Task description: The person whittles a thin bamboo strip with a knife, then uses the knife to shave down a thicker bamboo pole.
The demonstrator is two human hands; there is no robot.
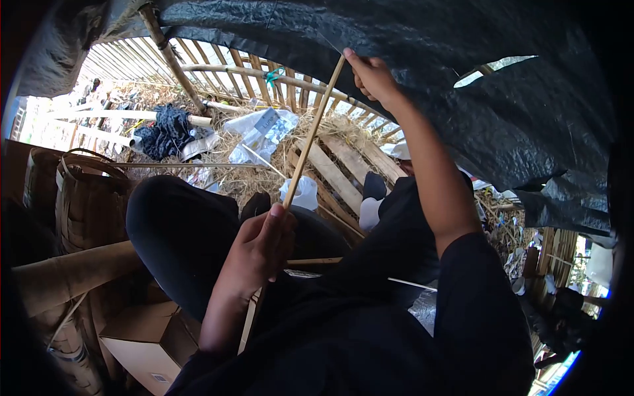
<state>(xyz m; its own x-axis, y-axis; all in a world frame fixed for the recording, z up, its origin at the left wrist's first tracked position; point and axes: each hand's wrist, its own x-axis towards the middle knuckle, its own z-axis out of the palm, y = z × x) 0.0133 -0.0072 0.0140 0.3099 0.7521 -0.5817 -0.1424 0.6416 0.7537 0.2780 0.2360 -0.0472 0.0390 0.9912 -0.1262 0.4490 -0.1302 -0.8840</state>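
Note:
A long thin bamboo strip (310,138) runs diagonally from my lap up toward the black tarp overhead. My left hand (261,247) grips its lower part just above my knee. My right hand (373,76) is raised with the arm stretched out, and its fingers pinch the strip's upper end against the tarp's edge. Another thin strip (317,261) lies across my lap under the left hand. I sit with my legs in dark trousers (178,231) crossed.
A black tarp (422,59) hangs overhead. A bamboo fence (264,79) closes off the far side, with straw, a wooden pallet (337,168) and plastic litter before it. Woven baskets (86,191) stand at left, a cardboard box (148,340) below them.

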